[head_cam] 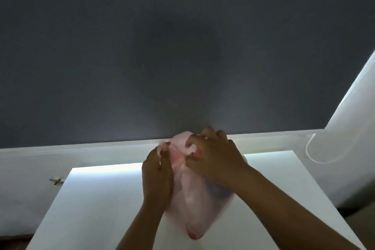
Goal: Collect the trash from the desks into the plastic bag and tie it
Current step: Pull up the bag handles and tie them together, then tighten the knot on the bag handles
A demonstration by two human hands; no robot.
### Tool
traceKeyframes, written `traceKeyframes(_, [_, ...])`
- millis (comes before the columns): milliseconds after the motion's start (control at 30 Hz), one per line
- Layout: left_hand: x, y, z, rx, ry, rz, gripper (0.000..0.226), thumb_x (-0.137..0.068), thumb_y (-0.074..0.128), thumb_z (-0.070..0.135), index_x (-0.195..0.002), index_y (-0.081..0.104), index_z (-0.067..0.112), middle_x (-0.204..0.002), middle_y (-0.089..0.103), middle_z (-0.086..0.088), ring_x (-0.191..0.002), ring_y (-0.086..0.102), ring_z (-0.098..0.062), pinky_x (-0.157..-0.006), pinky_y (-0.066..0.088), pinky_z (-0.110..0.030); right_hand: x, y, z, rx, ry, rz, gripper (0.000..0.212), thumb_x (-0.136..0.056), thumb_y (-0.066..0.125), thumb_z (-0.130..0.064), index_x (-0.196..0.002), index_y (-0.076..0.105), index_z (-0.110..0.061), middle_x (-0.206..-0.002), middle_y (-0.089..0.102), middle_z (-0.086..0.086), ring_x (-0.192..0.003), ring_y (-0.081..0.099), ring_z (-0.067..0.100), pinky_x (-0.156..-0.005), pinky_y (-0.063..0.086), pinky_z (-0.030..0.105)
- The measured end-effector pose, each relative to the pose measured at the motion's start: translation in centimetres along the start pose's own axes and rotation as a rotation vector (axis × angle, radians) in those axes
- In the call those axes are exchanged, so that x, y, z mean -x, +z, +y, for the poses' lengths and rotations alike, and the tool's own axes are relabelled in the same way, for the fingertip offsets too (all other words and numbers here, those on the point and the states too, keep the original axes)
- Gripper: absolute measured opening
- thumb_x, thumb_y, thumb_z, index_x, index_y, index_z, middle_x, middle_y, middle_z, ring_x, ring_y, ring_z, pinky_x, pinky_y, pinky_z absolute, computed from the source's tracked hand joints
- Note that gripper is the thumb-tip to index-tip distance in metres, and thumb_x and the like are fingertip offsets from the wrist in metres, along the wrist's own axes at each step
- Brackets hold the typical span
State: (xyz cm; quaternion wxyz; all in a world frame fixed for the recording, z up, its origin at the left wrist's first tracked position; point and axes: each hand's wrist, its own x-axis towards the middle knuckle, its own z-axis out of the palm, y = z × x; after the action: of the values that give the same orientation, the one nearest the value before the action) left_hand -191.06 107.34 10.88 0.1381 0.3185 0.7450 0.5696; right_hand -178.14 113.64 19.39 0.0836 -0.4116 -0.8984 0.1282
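Observation:
A pale pink plastic bag (197,209) lies on the white desk (97,209), bulging with contents I cannot make out through the film. Its gathered top points toward the wall. My left hand (157,176) grips one handle strip at the bag's upper left. My right hand (213,154) comes over from the right and pinches the other strip at the twisted neck. Both strips cross between my hands.
A dark grey wall (182,46) fills the upper view above a white ledge (81,148). A lit strip and thin white cable (310,148) run at the right. A small metal fitting (56,181) sits left of the desk.

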Motion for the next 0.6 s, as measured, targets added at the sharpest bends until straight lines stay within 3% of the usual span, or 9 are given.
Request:
traceKeyframes(100, [1.3,1.3,-1.1,-0.007,-0.062,-0.052,0.045,-0.098,0.032,0.053,-0.101,0.067,0.025,-0.097,0.071,0.004,-0.091,0.065,-0.022,-0.087,0.053,-0.041,1.7,0.8,-0.3,-0.021,0.048,0.017,0.021,-0.096,0.048,-0.041,-0.111,0.055,-0.028,-0.122,0.051,0.000,-0.093,0.058,0.018,-0.086,0.052,0.031])
traceKeyframes(167, [2.7,2.8,-0.9,-0.064,-0.006,-0.092,0.044,-0.101,0.032,0.046,-0.104,0.065,0.018,-0.103,0.071,-0.001,-0.092,0.064,-0.025,-0.091,0.053,-0.043,2.9,1.4,1.5,-0.009,0.092,0.006,0.018,-0.099,0.045,-0.038,-0.107,0.052,-0.024,-0.113,0.058,0.002,-0.083,0.061,0.017,-0.084,0.055,0.033])
traceKeyframes(233, [4.5,4.9,-0.2,-0.109,0.109,-0.123,0.045,-0.103,0.029,0.042,-0.102,0.064,0.013,-0.107,0.071,-0.009,-0.095,0.063,-0.030,-0.093,0.051,-0.044,5.5,2.3,4.1,-0.074,0.137,0.029,0.027,-0.101,0.037,-0.042,-0.108,0.051,-0.019,-0.109,0.062,0.006,-0.091,0.064,0.023,-0.087,0.055,0.038])
traceKeyframes(300, [6.9,7.5,1.0,-0.100,0.207,-0.155,0.055,-0.098,0.026,0.045,-0.102,0.066,0.007,-0.107,0.070,-0.014,-0.097,0.062,-0.034,-0.091,0.049,-0.043,8.8,3.4,7.1,-0.123,0.228,0.220,0.054,-0.098,0.023,-0.054,-0.108,0.059,-0.016,-0.103,0.068,0.007,-0.088,0.066,0.024,-0.083,0.056,0.038])
traceKeyframes(367, [9.8,10.4,2.4,-0.066,0.271,-0.200,0.061,-0.094,0.024,0.049,-0.098,0.066,0.005,-0.101,0.070,-0.015,-0.093,0.061,-0.035,-0.083,0.047,-0.037,12.5,4.2,10.8,-0.066,0.372,0.390,0.053,-0.094,0.033,-0.063,-0.101,0.063,-0.020,-0.092,0.070,0.004,-0.077,0.065,0.021,-0.070,0.058,0.035])
traceKeyframes(400, [11.3,12.1,2.9,-0.040,0.300,-0.232,0.060,-0.094,0.025,0.050,-0.095,0.065,0.005,-0.095,0.069,-0.014,-0.089,0.060,-0.034,-0.079,0.045,-0.035,14.4,4.2,12.6,-0.077,0.457,0.442,0.053,-0.088,0.040,-0.068,-0.103,0.061,-0.022,-0.095,0.069,0.004,-0.081,0.064,0.022,-0.070,0.057,0.035])
traceKeyframes(467, [14.3,15.9,4.2,0.011,0.349,-0.295,0.053,-0.094,0.029,0.046,-0.088,0.063,0.006,-0.086,0.065,-0.011,-0.081,0.058,-0.031,-0.074,0.044,-0.035,17.4,4.4,16.9,-0.190,0.600,0.511,0.070,-0.075,0.048,-0.078,-0.124,0.046,-0.028,-0.122,0.059,0.007,-0.106,0.058,0.026,-0.083,0.055,0.040])
traceKeyframes(533, [17.7,20.8,5.7,0.037,0.403,-0.327,0.048,-0.095,0.033,0.040,-0.086,0.062,0.004,-0.082,0.063,-0.010,-0.078,0.057,-0.029,-0.073,0.046,-0.035,20.3,4.0,22.5,-0.270,0.706,0.562,0.099,-0.066,0.049,-0.084,-0.145,0.014,-0.036,-0.148,0.035,0.007,-0.134,0.037,0.028,-0.100,0.047,0.046])
traceKeyframes(600, [21.2,25.6,7.9,0.065,0.460,-0.348,0.042,-0.097,0.037,0.038,-0.090,0.063,0.006,-0.084,0.064,-0.008,-0.080,0.059,-0.027,-0.075,0.046,-0.032,22.8,3.2,28.7,-0.345,0.751,0.559,0.112,-0.062,0.051,-0.085,-0.147,-0.007,-0.042,-0.157,0.017,0.006,-0.144,0.022,0.029,-0.105,0.041,0.050])
